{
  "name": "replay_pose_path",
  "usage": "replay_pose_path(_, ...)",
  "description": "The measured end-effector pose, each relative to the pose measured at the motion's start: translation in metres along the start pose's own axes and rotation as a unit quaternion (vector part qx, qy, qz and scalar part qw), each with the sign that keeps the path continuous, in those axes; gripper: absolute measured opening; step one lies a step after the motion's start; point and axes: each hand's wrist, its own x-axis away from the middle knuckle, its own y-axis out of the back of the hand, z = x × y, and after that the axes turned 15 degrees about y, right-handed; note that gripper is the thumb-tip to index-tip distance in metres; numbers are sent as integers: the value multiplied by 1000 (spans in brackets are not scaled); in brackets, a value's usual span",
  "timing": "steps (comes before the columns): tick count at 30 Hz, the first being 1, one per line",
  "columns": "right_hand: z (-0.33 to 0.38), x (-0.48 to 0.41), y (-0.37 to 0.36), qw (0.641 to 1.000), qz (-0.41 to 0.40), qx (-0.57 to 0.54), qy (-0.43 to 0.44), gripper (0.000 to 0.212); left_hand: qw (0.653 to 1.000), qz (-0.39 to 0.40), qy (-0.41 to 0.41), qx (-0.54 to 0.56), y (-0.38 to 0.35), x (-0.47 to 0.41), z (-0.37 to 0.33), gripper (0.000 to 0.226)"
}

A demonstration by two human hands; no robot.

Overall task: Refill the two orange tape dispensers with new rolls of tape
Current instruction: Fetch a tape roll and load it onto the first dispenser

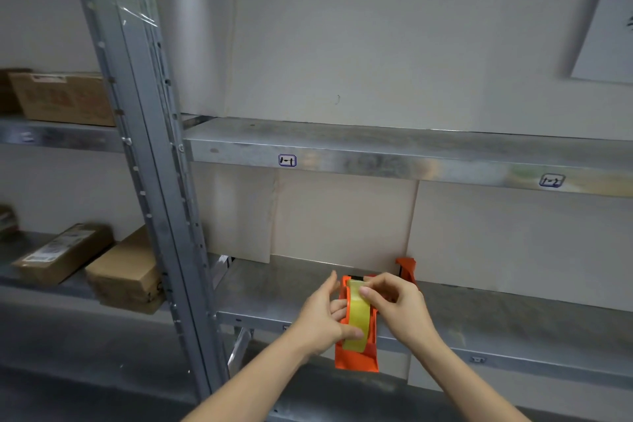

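Note:
An orange tape dispenser point(356, 358) is held over the front edge of the lower metal shelf point(513, 315), with a yellowish roll of tape point(358, 313) seated in it. My left hand point(323, 317) grips the dispenser's left side, thumb on the roll's near end. My right hand point(397, 301) pinches the tape at the roll's far end, near the dispenser's front. A second orange tape dispenser point(407, 267) stands on the shelf behind my right hand, partly hidden; whether it holds tape I cannot tell.
A grey upright post point(150, 161) stands left of the shelf bay. Cardboard boxes point(123, 271) lie on the left shelves. An upper shelf point(376, 154) runs above, and pale cardboard sheets point(342, 219) line the back.

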Motion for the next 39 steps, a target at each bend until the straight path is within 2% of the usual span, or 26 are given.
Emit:
replay_pose_path(5,5,7,4,1000,10,9,23,12,999,6,31,-15,-3,-2,4,92)
replay_pose_path(11,9,15,4,999,0,2,45,24,998,-7,37,-52,2,2,-1,119)
replay_pose_path(14,12,14,4,999,-2,-7,54,27,998,0,31,-58,-3,1,-3,122)
replay_pose_path(19,14,10,5,998,6,11,62,25,999,14,0,-42,-3,-2,2,116)
replay_pose_path(24,8,-2,9,999,-31,29,22,7,996,27,-45,-70,0,-3,0,113)
replay_pose_path(28,11,-14,13,996,-40,73,38,14,995,45,-76,-41,0,-6,-3,113)
replay_pose_path(30,8,-20,17,995,-19,95,20,18,994,52,-87,-40,2,-5,-5,112)
replay_pose_path(34,10,-29,26,999,8,36,-31,14,989,70,-114,-59,9,-4,-9,115)
replay_pose_path(39,21,-37,34,997,56,-17,-41,11,983,78,-147,-74,15,-2,-11,115)
